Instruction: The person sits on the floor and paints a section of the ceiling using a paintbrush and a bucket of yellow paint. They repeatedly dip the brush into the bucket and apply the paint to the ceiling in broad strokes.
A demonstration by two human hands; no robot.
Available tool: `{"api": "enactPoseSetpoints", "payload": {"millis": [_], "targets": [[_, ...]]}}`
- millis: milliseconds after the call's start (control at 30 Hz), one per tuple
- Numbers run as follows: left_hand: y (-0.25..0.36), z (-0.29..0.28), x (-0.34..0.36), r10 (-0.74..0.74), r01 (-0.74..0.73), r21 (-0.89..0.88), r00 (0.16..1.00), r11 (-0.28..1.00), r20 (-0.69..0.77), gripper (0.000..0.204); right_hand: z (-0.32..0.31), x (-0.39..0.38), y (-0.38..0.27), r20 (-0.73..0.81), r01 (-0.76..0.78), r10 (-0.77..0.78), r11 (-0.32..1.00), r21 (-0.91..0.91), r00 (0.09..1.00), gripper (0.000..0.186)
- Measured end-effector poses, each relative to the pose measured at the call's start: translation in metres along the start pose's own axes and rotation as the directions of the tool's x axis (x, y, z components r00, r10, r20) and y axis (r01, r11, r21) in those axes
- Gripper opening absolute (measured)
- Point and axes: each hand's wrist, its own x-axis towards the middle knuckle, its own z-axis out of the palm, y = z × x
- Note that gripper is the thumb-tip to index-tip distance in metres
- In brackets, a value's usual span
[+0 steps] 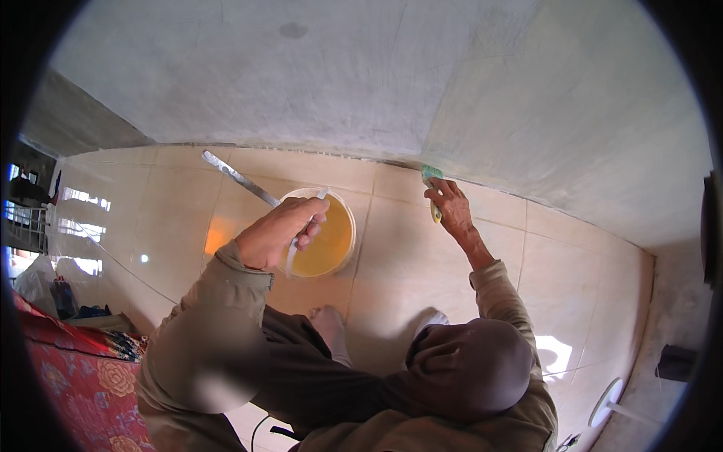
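My left hand [282, 230] is closed over a white bucket [352, 252] holding yellowish liquid. Its fingers wrap round a narrow white strip [292, 258] that crosses the opening and looks like the bucket's handle. A flat grey metal strip [239, 178] reaches from that hand toward the wall; whether the hand grips it too is hidden. Farther right, my right hand [452, 205] grips a brush [431, 177] with green bristles and a yellow handle end. The bristles are at the foot of the grey wall [361, 83], where it meets the floor.
Pale tiles [399, 256] cover the floor, and my feet [330, 331] are behind the bucket. Red flowered cloth [83, 377] lies at the lower left, near plastic bags [38, 286]. A white disc on a stem [606, 401] stands at the lower right. A thin cord [124, 264] crosses the left floor.
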Motion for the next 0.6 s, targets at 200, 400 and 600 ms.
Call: {"api": "enactPoseSetpoints", "payload": {"millis": [200, 400, 600], "targets": [[-0.003, -0.001, -0.002, -0.019, 0.019, 0.008, 1.0, 1.0, -0.024, 0.032, -0.029, 0.022, -0.006, -0.121, 0.012, -0.022, 0.997, -0.078, 0.992, 0.026], [-0.005, -0.002, -0.002, 0.007, -0.008, -0.024, 1.0, 1.0, -0.007, 0.034, -0.093, 0.024, -0.034, -0.261, 0.016, -0.057, 0.988, -0.156, 0.964, 0.028], [-0.002, -0.003, -0.002, 0.024, -0.025, 0.024, 0.999, 0.999, 0.03, 0.035, -0.062, 0.01, -0.017, -0.015, 0.013, -0.015, 0.997, -0.074, 1.0, 0.033]]}}
